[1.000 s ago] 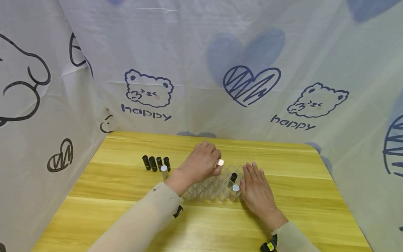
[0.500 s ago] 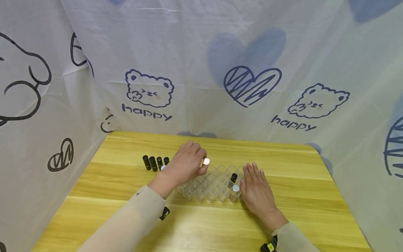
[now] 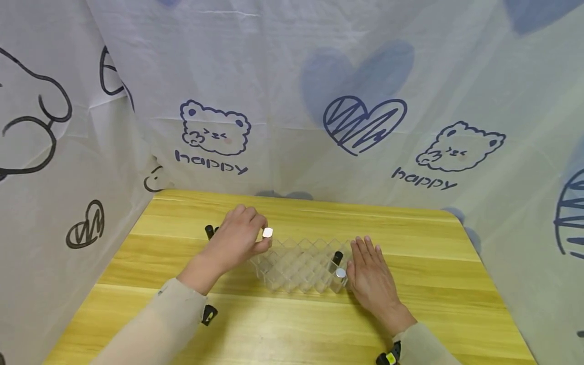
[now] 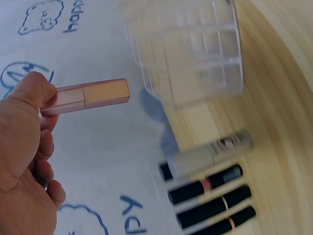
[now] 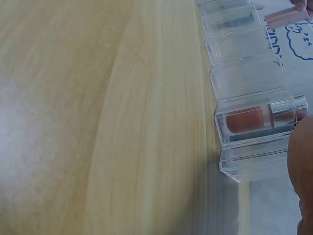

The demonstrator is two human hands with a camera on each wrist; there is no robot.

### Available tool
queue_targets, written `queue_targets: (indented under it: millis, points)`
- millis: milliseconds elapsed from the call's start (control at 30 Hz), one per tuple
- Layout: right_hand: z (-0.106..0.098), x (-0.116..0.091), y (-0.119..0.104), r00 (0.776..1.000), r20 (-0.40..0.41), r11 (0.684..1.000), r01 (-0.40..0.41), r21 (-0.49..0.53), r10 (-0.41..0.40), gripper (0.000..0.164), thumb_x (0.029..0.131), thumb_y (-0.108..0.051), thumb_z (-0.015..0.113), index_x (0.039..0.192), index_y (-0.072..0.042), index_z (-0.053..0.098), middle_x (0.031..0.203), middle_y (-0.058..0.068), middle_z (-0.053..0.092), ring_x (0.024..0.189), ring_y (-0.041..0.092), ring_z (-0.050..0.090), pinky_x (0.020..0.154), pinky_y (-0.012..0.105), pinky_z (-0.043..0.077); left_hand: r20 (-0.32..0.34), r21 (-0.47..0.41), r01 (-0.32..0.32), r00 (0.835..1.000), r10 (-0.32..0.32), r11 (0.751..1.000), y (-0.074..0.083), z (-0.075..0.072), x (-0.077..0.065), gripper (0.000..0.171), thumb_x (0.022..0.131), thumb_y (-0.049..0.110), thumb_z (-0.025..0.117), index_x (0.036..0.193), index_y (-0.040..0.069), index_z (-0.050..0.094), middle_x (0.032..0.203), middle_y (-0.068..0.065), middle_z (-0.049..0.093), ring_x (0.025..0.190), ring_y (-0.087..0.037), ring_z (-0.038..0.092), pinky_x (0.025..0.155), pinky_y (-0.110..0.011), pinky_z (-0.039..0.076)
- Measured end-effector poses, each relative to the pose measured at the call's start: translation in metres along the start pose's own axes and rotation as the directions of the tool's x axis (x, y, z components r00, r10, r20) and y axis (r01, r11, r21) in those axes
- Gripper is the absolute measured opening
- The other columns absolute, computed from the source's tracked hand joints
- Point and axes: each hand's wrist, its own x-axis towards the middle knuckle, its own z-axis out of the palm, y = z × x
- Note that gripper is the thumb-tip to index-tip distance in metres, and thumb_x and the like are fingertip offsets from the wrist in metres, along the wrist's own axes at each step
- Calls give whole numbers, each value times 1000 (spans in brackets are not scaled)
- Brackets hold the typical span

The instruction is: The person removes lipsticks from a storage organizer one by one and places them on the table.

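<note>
My left hand [image 3: 237, 233] pinches a square rose-gold lipstick tube [image 4: 93, 95] between thumb and fingers, raised over the left end of a clear lattice lipstick organizer [image 3: 296, 266]. My right hand [image 3: 374, 279] lies with straight fingers along the organizer's right end. Two tubes stand in cells at that end: a black one [image 3: 337, 258] and, nearer the front, a silver-capped lip gloss [image 5: 249, 120] with a reddish body. The other cells in view hold no tubes.
Left of the organizer, a silver tube [image 4: 210, 155] stands beside several black tubes [image 4: 215, 204]; in the head view my left hand hides most of them. A white patterned cloth [image 3: 292, 152] hangs behind the wooden table [image 3: 296, 329].
My left hand has moved left with the lipstick tube, from over the middle of the organizer to its left end, now covering most of the tube row. My right hand has stayed put.
</note>
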Motion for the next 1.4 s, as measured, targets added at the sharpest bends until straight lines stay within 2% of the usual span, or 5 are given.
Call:
queue_targets:
  millis: [433, 600, 933, 1167, 1400]
  points:
    - [3, 0, 1, 1000, 0, 1000, 3, -14, -3, 54, 112, -25, 41, 156, 7, 43, 162, 25, 43, 156, 42, 32, 126, 59, 25, -111, -4, 51, 992, -51, 999, -39, -34, -38, 25, 90, 23, 79, 97, 2, 67, 94, -10, 63, 87, -30, 47, 80, -44, 40]
    - [2, 0, 0, 1000, 3, 1000, 1, -17, -1, 54, 112, -25, 41, 156, 7, 43, 162, 25, 43, 156, 42, 32, 126, 58, 25, -97, 1, 103, 990, -102, 995, -50, -37, -50, 27, 90, 25, 80, 97, 2, 67, 94, -11, 63, 87, -31, 47, 79, -44, 40]
    - [3, 0, 1, 1000, -11, 1000, 2, -2, -2, 54, 112, -24, 42, 155, 7, 44, 161, 25, 44, 156, 43, 33, 125, 59, 26, 12, -4, 206, 978, -206, 978, -62, -22, -67, 35, 93, 30, 81, 105, 0, 69, 97, -10, 63, 90, -30, 47, 78, -42, 38]
    - [4, 0, 2, 999, 32, 1000, -19, 6, 19, 56, 113, -28, 39, 157, 6, 41, 164, 24, 40, 158, 41, 28, 128, 57, 22, 29, 12, 234, 972, -234, 972, -68, -6, -75, 35, 92, 27, 82, 107, -2, 70, 95, -10, 62, 88, -29, 47, 75, -40, 38]
    - [5, -1, 2, 1000, -20, 1000, 1, 3, -1, 54, 111, -24, 43, 155, 8, 44, 161, 26, 44, 156, 43, 33, 125, 59, 26, 47, 6, 241, 969, -241, 970, -72, 9, -80, 31, 92, 27, 82, 104, 1, 69, 94, -8, 62, 88, -28, 48, 75, -40, 39]
